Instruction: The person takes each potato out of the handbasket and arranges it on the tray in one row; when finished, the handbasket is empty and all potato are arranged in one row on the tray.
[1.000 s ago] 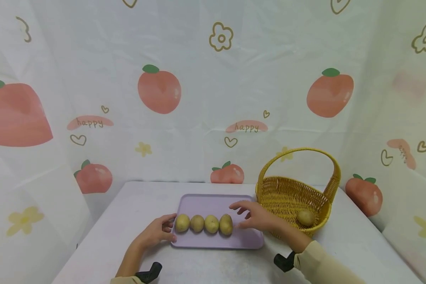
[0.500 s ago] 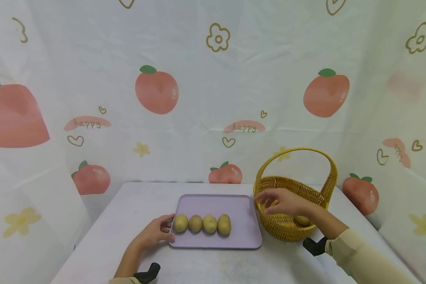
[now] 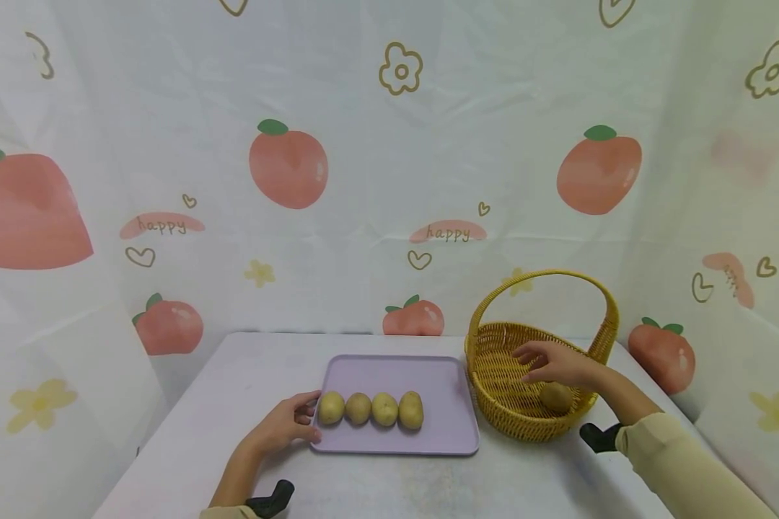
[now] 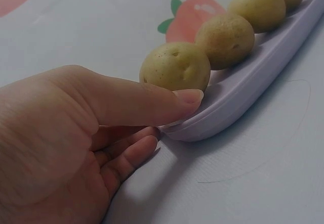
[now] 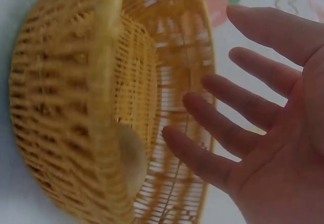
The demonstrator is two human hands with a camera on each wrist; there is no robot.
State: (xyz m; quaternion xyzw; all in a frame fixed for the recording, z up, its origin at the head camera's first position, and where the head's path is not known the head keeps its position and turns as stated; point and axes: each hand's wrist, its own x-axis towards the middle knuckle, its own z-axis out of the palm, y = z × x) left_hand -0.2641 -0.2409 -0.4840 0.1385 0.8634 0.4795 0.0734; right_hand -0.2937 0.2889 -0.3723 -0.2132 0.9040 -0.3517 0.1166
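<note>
A lilac tray point(image 3: 428, 373) on the table carries a row of several potatoes point(image 3: 371, 409). My left hand point(image 3: 285, 427) rests at the tray's near left corner; its thumb point(image 4: 152, 102) lies on the tray rim point(image 4: 238, 95) beside the leftmost potato point(image 4: 175, 66), fingers tucked under the edge. A yellow wicker basket point(image 3: 513, 418) with an arched handle stands right of the tray, one potato point(image 3: 556, 397) inside. My right hand point(image 3: 554, 362) hovers inside the basket just above that potato, fingers spread and holding nothing point(image 5: 263, 113); the potato point(image 5: 129, 155) lies below them.
The white table point(image 3: 389, 483) ends at a printed fabric backdrop point(image 3: 389, 180) that wraps round the back and both sides. Bare tray surface lies behind the potato row and at its right end.
My right hand has moved from beside the rightmost tray potato across to the right and into the basket, over the potato there. The left hand has stayed put.
</note>
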